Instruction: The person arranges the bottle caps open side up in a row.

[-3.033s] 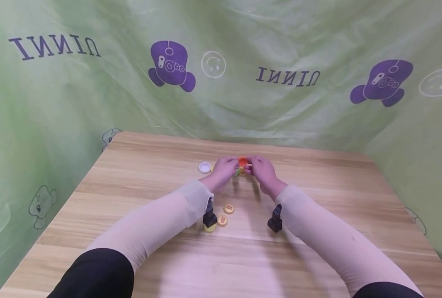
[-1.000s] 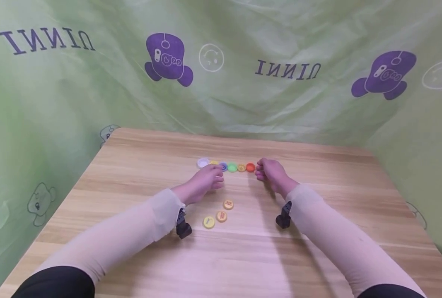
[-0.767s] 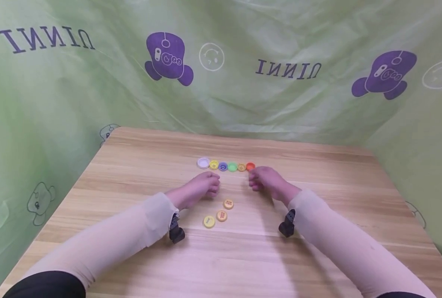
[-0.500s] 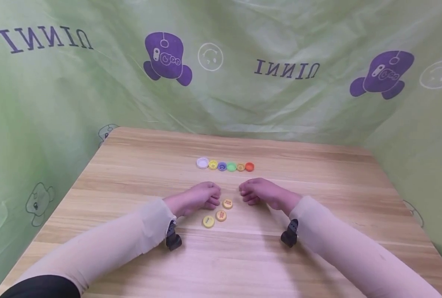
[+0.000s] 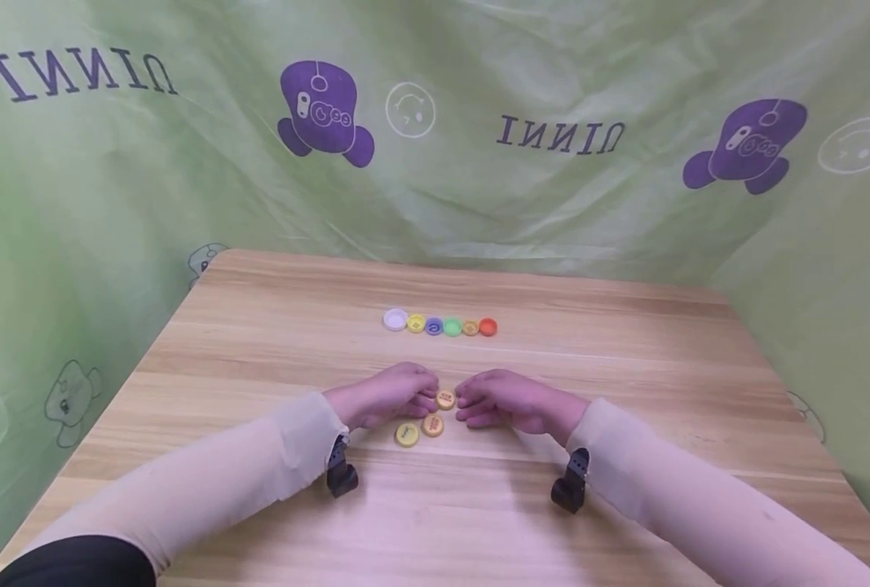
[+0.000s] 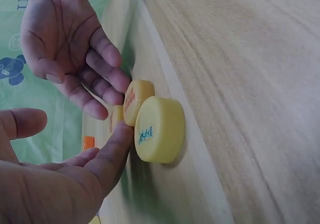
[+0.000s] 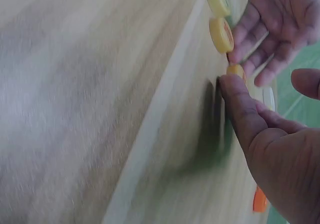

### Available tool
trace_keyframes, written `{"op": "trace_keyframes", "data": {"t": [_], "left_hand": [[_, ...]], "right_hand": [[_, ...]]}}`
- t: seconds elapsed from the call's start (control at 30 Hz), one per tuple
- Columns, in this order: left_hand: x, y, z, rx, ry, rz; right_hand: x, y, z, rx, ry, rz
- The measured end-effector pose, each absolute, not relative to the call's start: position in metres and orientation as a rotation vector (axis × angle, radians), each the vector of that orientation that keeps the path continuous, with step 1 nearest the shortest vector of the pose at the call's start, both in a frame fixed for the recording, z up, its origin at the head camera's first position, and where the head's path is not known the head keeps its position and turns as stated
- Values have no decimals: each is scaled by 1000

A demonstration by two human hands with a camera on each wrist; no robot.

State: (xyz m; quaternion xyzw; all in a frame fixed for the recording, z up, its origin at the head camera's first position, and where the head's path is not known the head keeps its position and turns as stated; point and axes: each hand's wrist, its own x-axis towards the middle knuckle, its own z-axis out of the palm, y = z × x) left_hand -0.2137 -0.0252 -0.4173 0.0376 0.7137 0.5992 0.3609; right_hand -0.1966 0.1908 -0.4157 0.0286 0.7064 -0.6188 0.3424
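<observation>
Three bottle caps lie face up on the table: a pale yellow cap (image 5: pixel 407 434) with blue-green print, and two orange-yellow caps with red print, a nearer cap (image 5: pixel 433 425) and a farther cap (image 5: pixel 445 399). On their left is my left hand (image 5: pixel 398 393), thumb apart from its loosely bent fingers, fingertips right at the red-printed caps. From the right my right hand (image 5: pixel 511 398) faces it, palm inward, its fingertips (image 7: pixel 232 86) close beside the farther cap. Neither hand pinches anything; the thumbs stand away from the fingers in both wrist views.
Farther back, a side-by-side row of upturned caps runs left to right: white (image 5: pixel 395 319), yellow (image 5: pixel 416 324), blue (image 5: pixel 435 326), green (image 5: pixel 452 327), amber (image 5: pixel 470 328) and red-orange (image 5: pixel 488 327). Behind the wooden table (image 5: pixel 625 342) hangs a green printed curtain (image 5: pixel 449 204).
Both hands have left the back row after the red-orange cap was set down at its right end. They have come nearer and closed in on the three printed caps from either side.
</observation>
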Motion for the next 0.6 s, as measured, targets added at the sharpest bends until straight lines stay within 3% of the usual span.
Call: {"op": "trace_keyframes", "data": {"t": [0.6], "left_hand": [[-215,-17,-420,108,1944,1591]], "right_hand": [[-200,173,-416,192,1899,-1773]]}}
